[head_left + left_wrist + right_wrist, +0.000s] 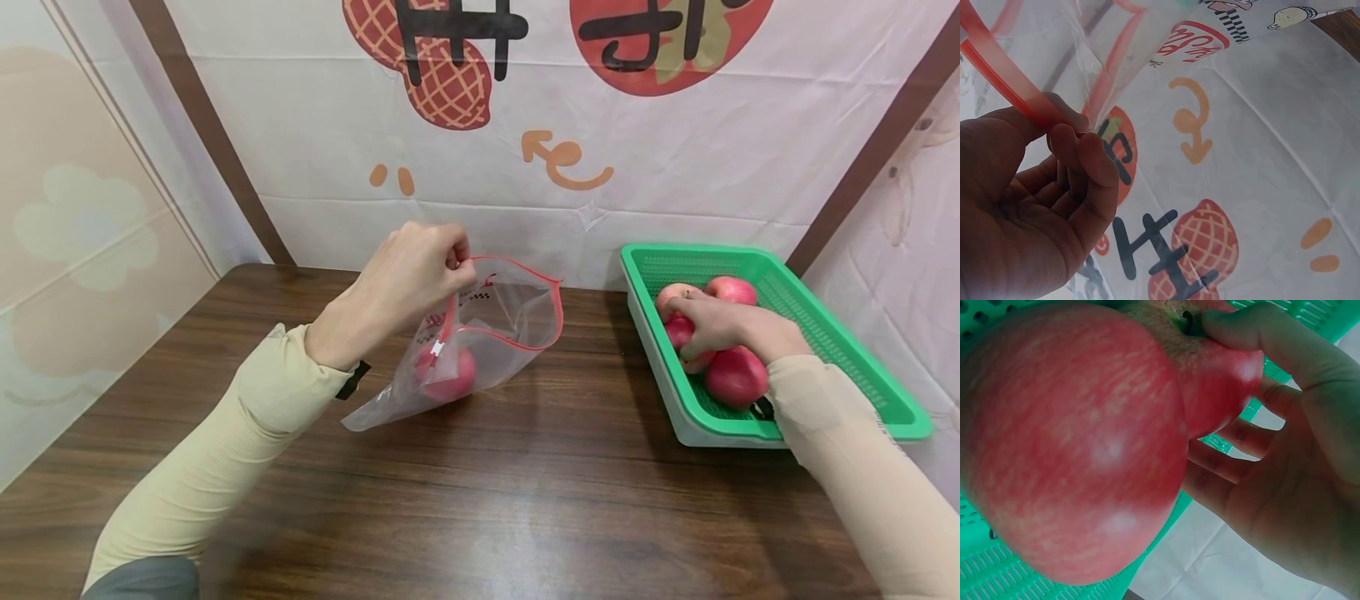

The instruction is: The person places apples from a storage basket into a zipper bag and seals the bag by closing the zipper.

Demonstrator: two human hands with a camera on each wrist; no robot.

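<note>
My left hand (pixel 408 275) pinches the red-trimmed rim of a clear zip bag (pixel 498 371) between thumb and fingers. The bag's mouth gapes toward the right, a white slider (pixel 438 348) sits on its edge, and one red apple (pixel 456 379) lies inside. In the left wrist view the fingertips meet on the red strip (pixel 1019 94). Inside a green basket (pixel 832 321), my right hand (pixel 731 323) grips an apple (pixel 1225 387), thumb near its stem and fingers round its side. Another apple (pixel 1079 450) fills much of the right wrist view.
More apples lie in the basket, among them one at the back (pixel 731 290) and one near the front (pixel 737 377). The basket stands at the right on a brown wooden table (pixel 480 500). A printed white cloth (pixel 315 125) hangs behind the table.
</note>
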